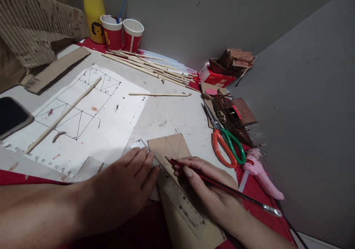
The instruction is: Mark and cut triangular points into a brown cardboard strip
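My left hand [122,182] bends its fingers over the upper end of a clear ruler [180,201], pressing it onto a piece of brown cardboard [177,145]. A red and black pencil [213,180] is gripped in my right hand [210,189]. Its sharpened tip touches or nearly touches the cardboard just right of the ruler. Faint pencil lines cross the upper part of the cardboard, whose lower part stretches toward me under the ruler. To the left lies a white sheet [111,119] with a drawn frame of rectangles and diagonals, and a wooden stick [63,114] rests across it.
Scissors [227,147] and a pink glue gun [262,175] lie at right. Sticks [149,67] are piled at the back near two paper cups [133,34] and a yellow bottle [94,17]. A phone [13,115] is at left; corrugated cardboard [36,23] stands behind.
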`<state>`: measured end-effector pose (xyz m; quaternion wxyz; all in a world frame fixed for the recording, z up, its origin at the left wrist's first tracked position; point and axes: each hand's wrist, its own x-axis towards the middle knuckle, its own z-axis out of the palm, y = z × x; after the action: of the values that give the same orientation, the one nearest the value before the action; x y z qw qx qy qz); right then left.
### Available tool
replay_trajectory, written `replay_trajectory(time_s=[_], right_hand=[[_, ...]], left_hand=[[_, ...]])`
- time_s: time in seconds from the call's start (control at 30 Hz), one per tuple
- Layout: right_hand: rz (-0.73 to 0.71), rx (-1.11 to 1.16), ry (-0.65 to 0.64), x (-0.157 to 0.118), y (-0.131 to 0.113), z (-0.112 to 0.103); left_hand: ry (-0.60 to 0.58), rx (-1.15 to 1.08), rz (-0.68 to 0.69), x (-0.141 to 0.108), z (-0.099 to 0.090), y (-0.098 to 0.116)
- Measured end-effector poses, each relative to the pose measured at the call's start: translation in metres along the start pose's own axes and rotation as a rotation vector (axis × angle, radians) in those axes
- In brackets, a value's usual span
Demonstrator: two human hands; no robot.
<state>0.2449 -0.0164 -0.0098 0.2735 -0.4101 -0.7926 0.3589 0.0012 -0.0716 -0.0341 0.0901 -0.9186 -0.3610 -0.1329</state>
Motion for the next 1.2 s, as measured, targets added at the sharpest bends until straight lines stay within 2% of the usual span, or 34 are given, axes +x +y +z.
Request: replay_trajectory(time_s=[0.3, 0.73, 0.93, 1.2], right_hand=[[-0.053, -0.013, 0.021, 0.0019, -0.0046, -0.0015], [-0.05, -0.017, -0.054, -0.0003, -0.006, -0.0054], [-0.061, -0.037, -0.02, 0.0005, -0.0073, -0.0065], [0.01, 0.043, 0.006, -0.0042, 0.0011, -0.0037]], left_hand=[[-0.006, -0.011, -0.004, -0.0006, 0.0001, 0.0005], [0.001, -0.002, 0.001, 0.001, -0.0019, -0.0001], [0.0, -0.002, -0.005, -0.0004, 0.0, -0.0001], [0.0, 0.003, -0.001, -0.0009, -0.0002, 0.0004]])
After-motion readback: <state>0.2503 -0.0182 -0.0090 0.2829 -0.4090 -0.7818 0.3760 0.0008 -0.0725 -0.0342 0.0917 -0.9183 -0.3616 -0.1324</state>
